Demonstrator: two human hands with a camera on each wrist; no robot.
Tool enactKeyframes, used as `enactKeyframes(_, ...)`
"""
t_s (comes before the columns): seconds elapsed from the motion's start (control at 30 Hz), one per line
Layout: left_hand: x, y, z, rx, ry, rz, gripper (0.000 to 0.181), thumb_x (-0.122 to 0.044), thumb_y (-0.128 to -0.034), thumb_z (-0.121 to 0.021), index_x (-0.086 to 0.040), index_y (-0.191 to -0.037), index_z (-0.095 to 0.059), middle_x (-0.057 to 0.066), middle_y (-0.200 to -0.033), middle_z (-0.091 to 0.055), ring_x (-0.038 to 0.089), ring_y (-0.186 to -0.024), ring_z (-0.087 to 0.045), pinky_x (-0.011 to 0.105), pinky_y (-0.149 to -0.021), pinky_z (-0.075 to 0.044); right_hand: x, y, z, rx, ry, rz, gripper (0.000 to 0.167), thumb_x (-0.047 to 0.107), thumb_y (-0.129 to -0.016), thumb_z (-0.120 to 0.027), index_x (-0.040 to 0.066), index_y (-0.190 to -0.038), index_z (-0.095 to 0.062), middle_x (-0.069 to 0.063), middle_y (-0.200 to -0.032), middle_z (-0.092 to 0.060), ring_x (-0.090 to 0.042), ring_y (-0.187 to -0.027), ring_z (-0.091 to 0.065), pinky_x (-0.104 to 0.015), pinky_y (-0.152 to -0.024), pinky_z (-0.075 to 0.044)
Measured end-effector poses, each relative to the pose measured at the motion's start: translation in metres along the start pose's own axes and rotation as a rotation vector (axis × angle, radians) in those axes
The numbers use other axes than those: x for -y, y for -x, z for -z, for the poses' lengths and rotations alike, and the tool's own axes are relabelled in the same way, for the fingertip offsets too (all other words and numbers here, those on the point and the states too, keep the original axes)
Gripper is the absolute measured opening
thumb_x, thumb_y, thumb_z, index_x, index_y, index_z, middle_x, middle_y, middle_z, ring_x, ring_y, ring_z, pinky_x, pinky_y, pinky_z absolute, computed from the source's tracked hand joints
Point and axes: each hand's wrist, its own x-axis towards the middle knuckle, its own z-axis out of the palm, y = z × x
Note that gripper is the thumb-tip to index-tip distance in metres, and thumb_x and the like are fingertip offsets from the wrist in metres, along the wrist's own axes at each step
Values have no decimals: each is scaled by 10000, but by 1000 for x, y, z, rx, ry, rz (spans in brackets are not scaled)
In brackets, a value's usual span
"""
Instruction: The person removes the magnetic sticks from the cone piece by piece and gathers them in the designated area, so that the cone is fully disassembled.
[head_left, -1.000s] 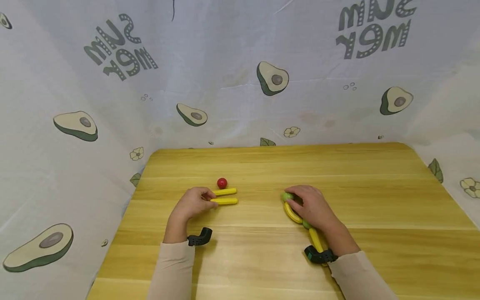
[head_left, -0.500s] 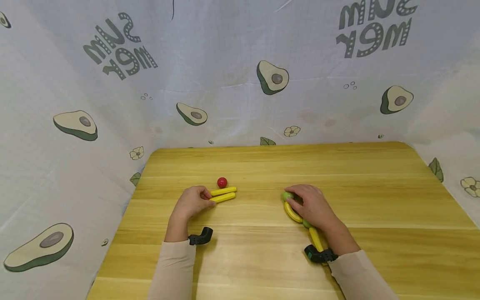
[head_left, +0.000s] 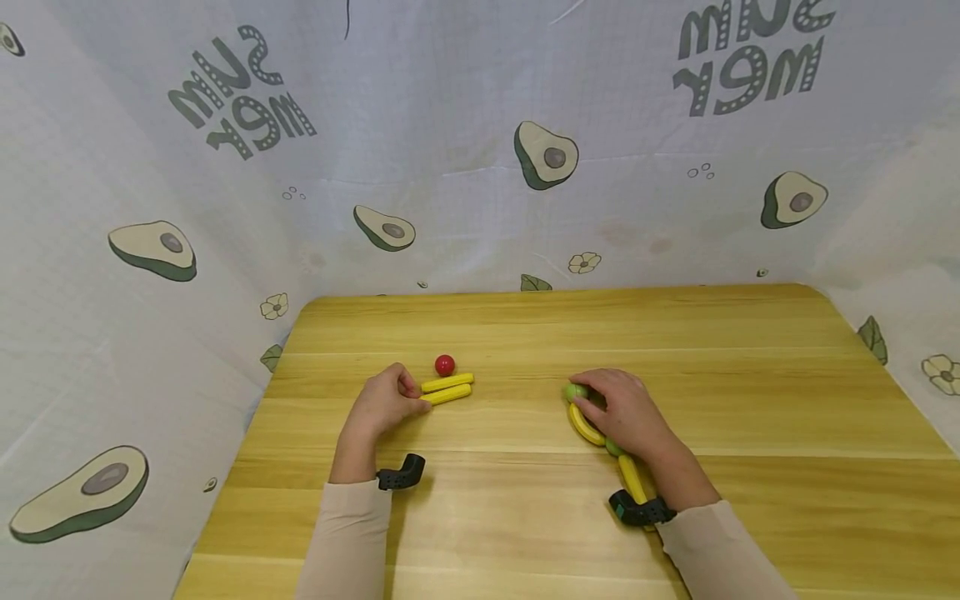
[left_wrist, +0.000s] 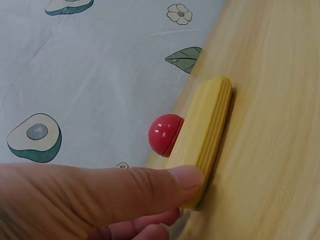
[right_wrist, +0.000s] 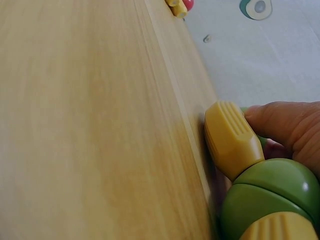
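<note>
Left hand: thumb and fingers clamped on the left ends of two yellow rods, the near rod under the thumb, the far rod alongside. Whether the two rods touch along their length, cannot tell.

Right hand: thumb and fingers pinch a green ball at the far end of a row right of the bench's middle. From there toward the near edge: curved yellow rod, second green ball, straight yellow rod, its near end partly under the wrist camera.

Farther out: red ball, just beyond the far rod, toward the far left corner of the bench; nobody's fingers on it.

Progress, by judgement: the right-hand row looks laid out, pieces end to end; fastened or merely abutting, unclear. The left rods look in the midst of being lined up. Red ball apart from the row, seemingly left to place.
</note>
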Motion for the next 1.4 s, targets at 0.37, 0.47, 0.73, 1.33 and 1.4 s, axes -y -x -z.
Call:
enactKeyframes(0.37, 8, -7, 0, 15, 111, 2, 520, -185, -830, -857, -113, -1274, -598, 73, -1001, -727, 208, -880, -644, 291, -764, -471, 1, -1, 2, 8, -8, -4, 343, 232, -952, -726, 99, -1267, -701, -146, -1270, -705, -402, -1239, -603, -642, -1088, -376)
enactKeyframes(0.47, 9, -8, 0, 16, 114, -1, 607, -199, -828, -859, -128, -1359, -574, 71, -998, -727, 205, -871, -642, 285, -751, -468, 1, 0, 2, 4, -10, -2, 338, 221, -951, -728, 97, -1265, -702, -141, -1265, -708, -398, -1236, -608, -637, -1090, -379)
enactKeyframes(0.73, 9, -9, -2, 18, 109, -11, 674, -236, -835, -855, -143, -1424, -541, 65, -1002, -728, 190, -856, -644, 284, -743, -475, 1, 0, 4, 2, -8, 5, 334, 200, -949, -730, 97, -1266, -701, -137, -1259, -711, -395, -1228, -617, -634, -1093, -383)
enactKeyframes(1.33, 4, -6, 1, 2, 104, -15, 674, -282, -848, -841, -126, -1428, -536, 59, -960, -693, 185, -802, -614, 286, -700, -468, 3, 0, 15, 64, 10, -19, 338, 195, -984, -682, 83, -1303, -680, -160, -1286, -696, -419, -1243, -599, -638, -1072, -411)
enactKeyframes(1.4, 3, -5, 3, -19, 105, -32, 607, -291, -860, -827, -120, -1380, -564, 56, -909, -654, 185, -748, -574, 286, -655, -446, 2, 1, 18, 88, -13, -25, 341, 189, -995, -667, 79, -1318, -672, -164, -1300, -688, -423, -1255, -590, -629, -1076, -417)
